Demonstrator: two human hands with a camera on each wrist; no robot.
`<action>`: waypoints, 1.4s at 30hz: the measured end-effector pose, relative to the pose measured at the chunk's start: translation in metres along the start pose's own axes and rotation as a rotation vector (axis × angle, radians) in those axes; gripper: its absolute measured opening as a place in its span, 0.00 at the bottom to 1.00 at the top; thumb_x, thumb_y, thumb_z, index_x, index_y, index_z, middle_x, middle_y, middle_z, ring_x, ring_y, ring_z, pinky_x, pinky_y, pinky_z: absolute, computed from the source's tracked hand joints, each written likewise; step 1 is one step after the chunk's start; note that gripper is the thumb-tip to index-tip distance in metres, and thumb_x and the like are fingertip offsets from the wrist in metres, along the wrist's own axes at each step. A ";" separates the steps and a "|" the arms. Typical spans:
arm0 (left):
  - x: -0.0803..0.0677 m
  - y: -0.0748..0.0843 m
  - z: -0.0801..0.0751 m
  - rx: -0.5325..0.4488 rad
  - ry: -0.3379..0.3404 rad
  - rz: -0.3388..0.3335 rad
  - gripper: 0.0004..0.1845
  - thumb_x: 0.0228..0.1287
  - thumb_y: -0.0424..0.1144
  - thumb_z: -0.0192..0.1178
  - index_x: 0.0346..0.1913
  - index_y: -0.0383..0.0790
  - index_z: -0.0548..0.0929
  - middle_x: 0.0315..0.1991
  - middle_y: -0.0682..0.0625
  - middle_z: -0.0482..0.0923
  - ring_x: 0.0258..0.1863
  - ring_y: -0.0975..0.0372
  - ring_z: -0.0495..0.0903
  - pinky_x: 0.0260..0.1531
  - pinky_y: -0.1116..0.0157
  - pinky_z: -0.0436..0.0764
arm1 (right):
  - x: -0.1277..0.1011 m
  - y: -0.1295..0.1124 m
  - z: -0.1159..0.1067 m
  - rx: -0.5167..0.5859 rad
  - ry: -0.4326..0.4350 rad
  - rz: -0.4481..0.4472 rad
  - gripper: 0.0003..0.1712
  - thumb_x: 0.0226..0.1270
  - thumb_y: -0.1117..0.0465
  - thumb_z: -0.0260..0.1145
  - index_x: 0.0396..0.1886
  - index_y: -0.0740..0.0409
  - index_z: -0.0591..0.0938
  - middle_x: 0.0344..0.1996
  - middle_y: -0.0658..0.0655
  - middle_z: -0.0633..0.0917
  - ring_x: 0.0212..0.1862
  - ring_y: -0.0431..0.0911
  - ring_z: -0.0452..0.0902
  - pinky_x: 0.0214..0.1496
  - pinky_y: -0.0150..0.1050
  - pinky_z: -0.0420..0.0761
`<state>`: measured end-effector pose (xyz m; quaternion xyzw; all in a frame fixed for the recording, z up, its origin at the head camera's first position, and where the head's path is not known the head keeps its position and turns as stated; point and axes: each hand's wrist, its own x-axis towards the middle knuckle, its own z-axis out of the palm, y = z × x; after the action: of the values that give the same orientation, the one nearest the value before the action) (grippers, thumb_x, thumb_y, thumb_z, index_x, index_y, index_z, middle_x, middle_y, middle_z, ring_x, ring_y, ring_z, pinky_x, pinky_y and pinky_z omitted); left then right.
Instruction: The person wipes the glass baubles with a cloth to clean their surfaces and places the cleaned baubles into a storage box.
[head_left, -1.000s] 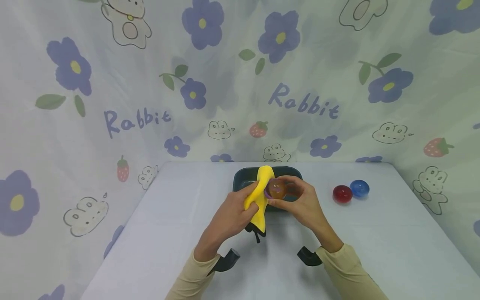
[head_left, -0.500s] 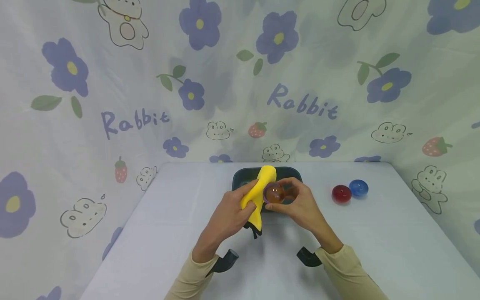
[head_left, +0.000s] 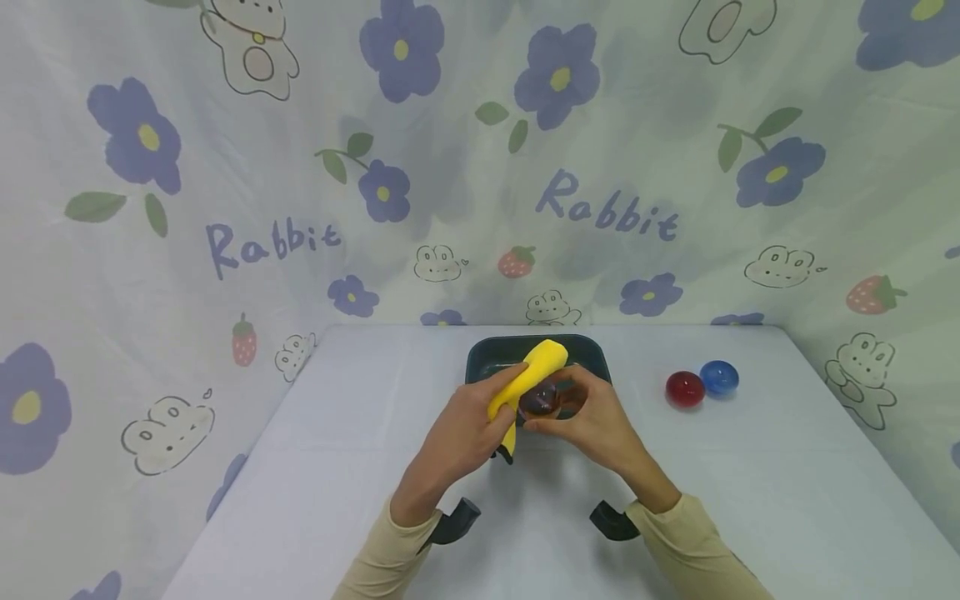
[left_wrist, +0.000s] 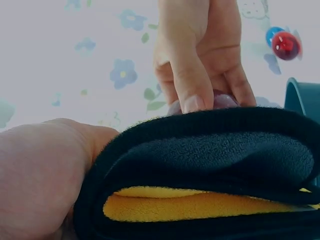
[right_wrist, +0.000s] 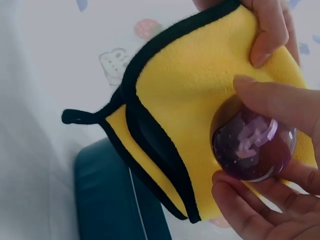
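Observation:
My left hand (head_left: 467, 427) grips a folded yellow cloth (head_left: 534, 373) with black edging. In the right wrist view the cloth (right_wrist: 185, 85) shows its black border and a small hanging loop (right_wrist: 80, 117); its dark grey inner side (left_wrist: 210, 155) faces the left wrist camera. A clear purple ball (right_wrist: 252, 142) sits between the thumb and fingers of my right hand (head_left: 596, 421), up against the cloth's yellow face. In the left wrist view the cloth hides most of the ball (left_wrist: 225, 100). Both hands are above the front of a dark green tub (head_left: 480, 357).
A red ball (head_left: 686, 389) and a blue ball (head_left: 719, 377) lie side by side on the white table (head_left: 337, 417), right of the tub. Black curved pieces (head_left: 456, 523) stick out at both wrists. A printed curtain (head_left: 480, 167) hangs behind the table.
The ball has turned in my right fingers, from looking orange to looking dark purple, and come slightly down and left. The cloth's top has tilted rightward over it.

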<state>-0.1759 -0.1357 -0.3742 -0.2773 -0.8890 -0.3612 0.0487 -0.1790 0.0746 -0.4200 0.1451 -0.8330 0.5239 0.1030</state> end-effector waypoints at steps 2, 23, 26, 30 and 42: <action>0.000 -0.002 0.000 0.005 -0.005 0.009 0.29 0.69 0.31 0.53 0.73 0.45 0.75 0.43 0.49 0.82 0.19 0.70 0.68 0.24 0.73 0.75 | -0.001 -0.001 0.002 0.007 -0.007 -0.030 0.35 0.47 0.53 0.85 0.56 0.52 0.82 0.48 0.53 0.85 0.42 0.44 0.85 0.50 0.43 0.88; 0.003 -0.011 -0.005 -0.062 -0.070 -0.002 0.29 0.70 0.33 0.52 0.75 0.40 0.71 0.46 0.47 0.83 0.28 0.65 0.77 0.31 0.72 0.80 | -0.005 -0.006 0.004 0.121 0.013 -0.156 0.34 0.51 0.60 0.84 0.59 0.52 0.82 0.55 0.55 0.84 0.48 0.48 0.86 0.53 0.32 0.86; 0.004 -0.011 -0.003 -0.067 -0.076 -0.021 0.30 0.70 0.34 0.53 0.75 0.40 0.69 0.44 0.47 0.82 0.27 0.65 0.77 0.30 0.71 0.80 | -0.004 -0.005 0.004 0.156 0.042 -0.171 0.34 0.51 0.63 0.83 0.59 0.52 0.82 0.56 0.56 0.84 0.48 0.48 0.86 0.53 0.33 0.86; 0.003 -0.011 -0.002 -0.066 -0.089 -0.066 0.32 0.68 0.36 0.53 0.76 0.40 0.68 0.40 0.48 0.81 0.26 0.64 0.76 0.27 0.70 0.79 | -0.003 -0.004 0.002 0.194 0.078 -0.176 0.34 0.51 0.65 0.83 0.60 0.53 0.82 0.56 0.57 0.83 0.48 0.47 0.85 0.53 0.34 0.86; 0.003 -0.007 0.002 -0.070 -0.100 -0.096 0.31 0.67 0.38 0.53 0.74 0.41 0.70 0.36 0.50 0.78 0.26 0.64 0.76 0.26 0.70 0.78 | -0.001 -0.003 -0.004 0.201 0.139 -0.104 0.36 0.49 0.66 0.83 0.60 0.56 0.80 0.58 0.57 0.82 0.52 0.52 0.84 0.55 0.40 0.87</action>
<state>-0.1822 -0.1367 -0.3790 -0.2534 -0.8895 -0.3796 -0.0227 -0.1769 0.0773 -0.4164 0.1609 -0.7587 0.6073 0.1722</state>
